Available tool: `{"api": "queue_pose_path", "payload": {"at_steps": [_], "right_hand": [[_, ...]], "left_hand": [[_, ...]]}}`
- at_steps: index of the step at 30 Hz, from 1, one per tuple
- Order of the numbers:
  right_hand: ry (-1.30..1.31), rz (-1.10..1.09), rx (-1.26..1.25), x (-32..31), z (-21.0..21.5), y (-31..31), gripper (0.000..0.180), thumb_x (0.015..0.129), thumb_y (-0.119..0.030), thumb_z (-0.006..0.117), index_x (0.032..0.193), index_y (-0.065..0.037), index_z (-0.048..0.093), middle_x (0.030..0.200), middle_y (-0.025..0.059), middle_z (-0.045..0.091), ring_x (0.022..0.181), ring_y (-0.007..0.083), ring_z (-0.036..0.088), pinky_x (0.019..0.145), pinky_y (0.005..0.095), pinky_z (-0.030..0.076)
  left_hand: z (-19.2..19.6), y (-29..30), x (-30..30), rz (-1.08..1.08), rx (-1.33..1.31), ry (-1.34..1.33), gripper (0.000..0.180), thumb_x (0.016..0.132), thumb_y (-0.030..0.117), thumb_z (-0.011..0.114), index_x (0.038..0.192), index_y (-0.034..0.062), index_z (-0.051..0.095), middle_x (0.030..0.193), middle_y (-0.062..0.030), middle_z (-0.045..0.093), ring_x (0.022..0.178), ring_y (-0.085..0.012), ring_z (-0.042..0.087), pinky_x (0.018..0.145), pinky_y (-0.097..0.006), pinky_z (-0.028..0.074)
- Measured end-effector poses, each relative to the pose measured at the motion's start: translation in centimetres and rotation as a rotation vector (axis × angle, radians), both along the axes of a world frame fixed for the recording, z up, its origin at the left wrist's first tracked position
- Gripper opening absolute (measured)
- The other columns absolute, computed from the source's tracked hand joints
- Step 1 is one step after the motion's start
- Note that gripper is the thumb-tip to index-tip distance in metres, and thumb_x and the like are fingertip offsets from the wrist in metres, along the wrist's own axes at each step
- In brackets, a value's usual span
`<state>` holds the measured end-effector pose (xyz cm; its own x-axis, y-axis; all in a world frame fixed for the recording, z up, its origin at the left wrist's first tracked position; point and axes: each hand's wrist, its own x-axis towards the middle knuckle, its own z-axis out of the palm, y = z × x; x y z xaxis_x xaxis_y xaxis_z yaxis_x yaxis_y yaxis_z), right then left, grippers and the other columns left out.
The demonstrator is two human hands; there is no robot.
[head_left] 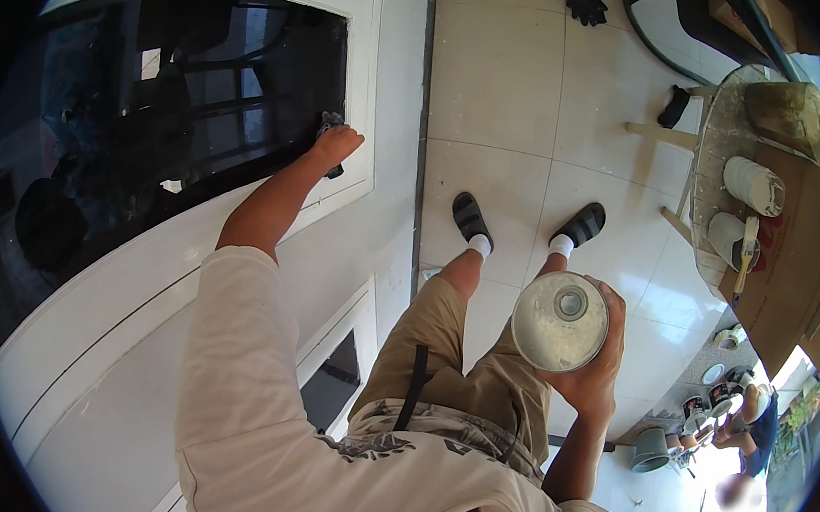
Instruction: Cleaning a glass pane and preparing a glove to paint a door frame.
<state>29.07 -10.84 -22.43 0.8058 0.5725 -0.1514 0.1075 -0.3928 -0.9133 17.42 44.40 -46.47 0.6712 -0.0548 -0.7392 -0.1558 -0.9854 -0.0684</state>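
My left hand [339, 144] is closed around a crumpled dark rag [331, 122], which sticks out on either side of the fist. It presses at the edge where the dark glass pane [251, 83] meets the white frame [362, 72]. In front of my body, my right hand [602, 360] grips a round metal can [543, 327] from its side. The can's pale, smudged end faces up, with a small round cap or spout in its middle.
At right, a stained work table [721, 116] bears a white tub [750, 185], a paintbrush [747, 251] and cardboard [789, 273]. A black glove [583, 2] lies on the tiled floor. Lower right, another person [757, 437] is near buckets [650, 451] and cans.
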Motion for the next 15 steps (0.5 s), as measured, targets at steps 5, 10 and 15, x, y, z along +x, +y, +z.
{"api": "queue_pose_path", "payload": {"at_steps": [5, 10, 15], "right_hand": [[0.007, 0.012, 0.002, -0.3, -0.6, 0.4, 0.116, 0.048, -0.019, 0.095, 0.146, -0.004, 0.034, 0.132, 0.0207, 0.053, 0.121, 0.0382, 0.055, 0.102, 0.0481, 0.046], [0.017, 0.033, 0.006, -0.4, -0.9, 0.4, 0.115, 0.049, -0.019, 0.093, 0.146, -0.004, 0.034, 0.13, 0.0208, 0.054, 0.119, 0.0385, 0.056, 0.101, 0.0481, 0.046], [0.042, 0.032, 0.025, -0.7, -1.0, 0.7, 0.106, 0.054, -0.012, 0.091, 0.144, -0.004, 0.036, 0.131, 0.0213, 0.054, 0.117, 0.0397, 0.056, 0.097, 0.0472, 0.049]], "left_hand": [[-0.1, 2.3, 2.2, 0.004, 0.145, -0.26, 0.009, 0.084, 0.004, 0.059, 0.086, 0.0033, 0.068, 0.098, -0.0114, 0.065, 0.1, -0.0265, 0.064, 0.082, -0.037, 0.057], [-0.2, 2.5, 2.8, -0.142, 0.252, -0.405, 0.014, 0.081, 0.007, 0.06, 0.079, 0.0032, 0.074, 0.101, -0.0074, 0.065, 0.106, -0.0222, 0.058, 0.092, -0.034, 0.049], [-1.5, 1.4, -0.8, -0.263, 0.157, -0.082, 0.013, 0.081, 0.01, 0.063, 0.081, 0.0071, 0.076, 0.099, -0.0051, 0.068, 0.107, -0.0227, 0.059, 0.092, -0.036, 0.048]]}}
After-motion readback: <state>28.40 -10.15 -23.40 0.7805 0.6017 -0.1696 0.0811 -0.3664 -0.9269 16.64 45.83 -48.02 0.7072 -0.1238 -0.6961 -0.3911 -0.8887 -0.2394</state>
